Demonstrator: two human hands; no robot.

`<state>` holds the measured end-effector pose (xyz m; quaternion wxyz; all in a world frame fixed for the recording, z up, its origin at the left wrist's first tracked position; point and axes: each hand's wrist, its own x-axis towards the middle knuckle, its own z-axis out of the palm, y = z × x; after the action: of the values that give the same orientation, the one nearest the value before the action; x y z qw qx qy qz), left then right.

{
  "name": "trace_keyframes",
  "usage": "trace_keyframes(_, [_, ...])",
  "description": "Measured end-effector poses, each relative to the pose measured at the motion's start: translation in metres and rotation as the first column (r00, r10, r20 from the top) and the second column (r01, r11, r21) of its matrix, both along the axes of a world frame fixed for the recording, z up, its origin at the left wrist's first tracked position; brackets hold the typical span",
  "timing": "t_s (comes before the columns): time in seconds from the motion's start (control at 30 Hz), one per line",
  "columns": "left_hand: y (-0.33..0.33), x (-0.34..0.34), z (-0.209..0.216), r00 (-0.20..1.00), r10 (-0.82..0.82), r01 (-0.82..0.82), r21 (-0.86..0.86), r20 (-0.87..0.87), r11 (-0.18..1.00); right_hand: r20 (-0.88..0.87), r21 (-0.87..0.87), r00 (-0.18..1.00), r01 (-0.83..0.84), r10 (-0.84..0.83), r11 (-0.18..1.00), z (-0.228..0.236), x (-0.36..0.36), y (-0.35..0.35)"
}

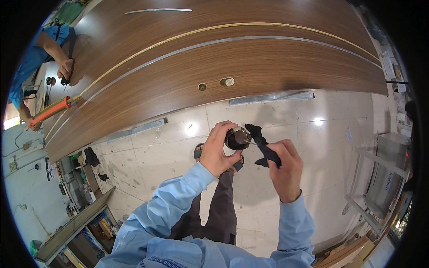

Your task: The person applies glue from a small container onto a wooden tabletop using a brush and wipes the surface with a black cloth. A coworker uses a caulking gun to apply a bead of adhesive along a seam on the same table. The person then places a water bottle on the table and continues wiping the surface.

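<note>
My left hand point(219, 149) is curled around a small round container point(237, 138) with a dark brown, glossy look, its fingers over the top and thumb below. What is inside, if anything, I cannot make out. My right hand point(286, 167) grips a crumpled black cloth point(270, 154) just right of the container. One end of the cloth sticks up beyond the fingers, and a thin, light sliver shows between it and the container. Both hands are held out over the floor, on the near side of a large wood-grain panel point(268, 62).
The panel has a round hole point(202, 87) and an oval one point(227, 81) by its near edge; gold and silver strips run along it. At the left, a co-worker's hand point(65, 70) rests on the panel near an orange caulking gun point(51, 111). A metal frame point(371, 178) stands at right.
</note>
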<state>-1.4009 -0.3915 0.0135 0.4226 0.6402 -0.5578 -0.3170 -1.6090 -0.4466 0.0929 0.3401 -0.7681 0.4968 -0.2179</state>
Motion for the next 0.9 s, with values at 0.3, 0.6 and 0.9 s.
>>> trace_keyframes(0.3, [-0.002,0.001,0.001,1.000,0.004,-0.004,0.002,-0.012,1.000,0.062,0.038,0.996,0.054,-0.056,0.998,0.006,0.002,0.000])
trace_keyframes(0.6, [-0.001,-0.001,0.002,1.000,0.014,-0.014,0.018,0.007,1.000,0.078,0.186,0.992,0.083,-0.099,0.979,-0.002,-0.009,-0.005])
trace_keyframes(0.9, [0.030,0.027,-0.002,0.997,0.043,-0.048,0.083,0.064,0.995,0.369,0.284,0.798,0.392,-0.477,0.875,-0.043,0.024,-0.022])
